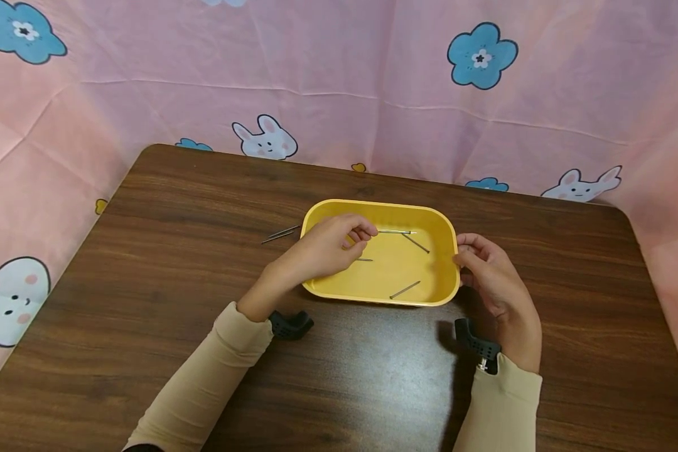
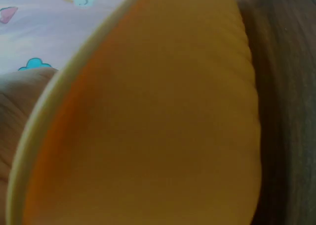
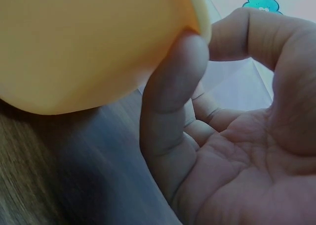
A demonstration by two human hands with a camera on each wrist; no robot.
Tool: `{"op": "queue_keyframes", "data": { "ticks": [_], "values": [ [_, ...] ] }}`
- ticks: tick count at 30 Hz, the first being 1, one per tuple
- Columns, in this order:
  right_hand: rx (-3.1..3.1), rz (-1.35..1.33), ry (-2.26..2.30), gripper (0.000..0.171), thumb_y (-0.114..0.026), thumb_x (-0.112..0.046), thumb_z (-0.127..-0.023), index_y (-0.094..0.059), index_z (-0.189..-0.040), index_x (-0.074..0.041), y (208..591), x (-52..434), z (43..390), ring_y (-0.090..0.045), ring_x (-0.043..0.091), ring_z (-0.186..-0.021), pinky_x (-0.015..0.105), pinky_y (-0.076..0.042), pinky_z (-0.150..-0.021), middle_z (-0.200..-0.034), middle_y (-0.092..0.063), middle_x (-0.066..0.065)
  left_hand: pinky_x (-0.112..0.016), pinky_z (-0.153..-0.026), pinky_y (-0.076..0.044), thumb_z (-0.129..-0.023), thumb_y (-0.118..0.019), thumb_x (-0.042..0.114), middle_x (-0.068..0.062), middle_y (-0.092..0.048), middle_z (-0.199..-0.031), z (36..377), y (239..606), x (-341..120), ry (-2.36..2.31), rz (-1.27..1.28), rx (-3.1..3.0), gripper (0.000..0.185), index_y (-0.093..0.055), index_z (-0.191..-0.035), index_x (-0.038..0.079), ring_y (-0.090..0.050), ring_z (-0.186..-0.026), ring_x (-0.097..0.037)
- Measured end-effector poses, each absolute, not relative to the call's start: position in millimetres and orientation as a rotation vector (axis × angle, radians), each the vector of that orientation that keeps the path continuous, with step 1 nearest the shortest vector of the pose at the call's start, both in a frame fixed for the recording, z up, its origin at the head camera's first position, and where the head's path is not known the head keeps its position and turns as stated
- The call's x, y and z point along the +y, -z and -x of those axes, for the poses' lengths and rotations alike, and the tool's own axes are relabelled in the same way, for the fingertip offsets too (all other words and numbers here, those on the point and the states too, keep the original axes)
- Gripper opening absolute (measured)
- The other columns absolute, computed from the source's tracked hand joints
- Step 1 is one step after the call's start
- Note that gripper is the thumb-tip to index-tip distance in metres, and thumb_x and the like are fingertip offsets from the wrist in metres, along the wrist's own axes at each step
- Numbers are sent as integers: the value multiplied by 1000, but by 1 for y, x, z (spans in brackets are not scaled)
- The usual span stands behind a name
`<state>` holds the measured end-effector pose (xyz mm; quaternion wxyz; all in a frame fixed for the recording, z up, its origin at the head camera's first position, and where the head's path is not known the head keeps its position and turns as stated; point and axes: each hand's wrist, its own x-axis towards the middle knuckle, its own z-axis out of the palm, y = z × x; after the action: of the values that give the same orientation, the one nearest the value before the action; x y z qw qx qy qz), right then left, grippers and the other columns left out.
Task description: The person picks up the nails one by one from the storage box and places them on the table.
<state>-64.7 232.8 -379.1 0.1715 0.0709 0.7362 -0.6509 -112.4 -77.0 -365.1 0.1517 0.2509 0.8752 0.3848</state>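
Observation:
A yellow tray [image 1: 373,204] sits mid-table with several thin metal nails in it. My left hand [image 1: 367,231] reaches over the tray's left side and pinches one nail [image 1: 398,231] by its end, level above the tray floor. Loose nails lie at the right [image 1: 415,243], at the front [image 1: 404,289] and under the hand [image 1: 365,259]. My right hand [image 1: 462,251] holds the tray's right rim. In the right wrist view its thumb [image 3: 170,91] presses against the rim [image 3: 197,22] with the index finger curled above. The left wrist view shows only the tray's wall [image 2: 148,126].
Two more nails [image 1: 279,234] lie on the brown wooden table [image 1: 164,263] just left of the tray. A pink cloth [image 1: 344,81] with rabbits and blue flowers hangs behind and beside the table. Black camera mounts [image 1: 290,324] sit at both wrists.

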Motion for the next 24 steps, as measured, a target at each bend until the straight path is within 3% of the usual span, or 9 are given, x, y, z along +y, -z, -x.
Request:
{"op": "queue_keyframes", "data": {
  "ticks": [24],
  "values": [
    [2101,-206,1835,25,-57,-12,-105,-51,-127,-3,380,234,65,-63,9,-82,21,-62,-74,-93,-64,-8,-40,-110,-54,-101,-66,9,-6,-71,-126,106,376,-66,-682,-837,2666,26,-72,-126,9,-66,-122,-24]
  ]
}}
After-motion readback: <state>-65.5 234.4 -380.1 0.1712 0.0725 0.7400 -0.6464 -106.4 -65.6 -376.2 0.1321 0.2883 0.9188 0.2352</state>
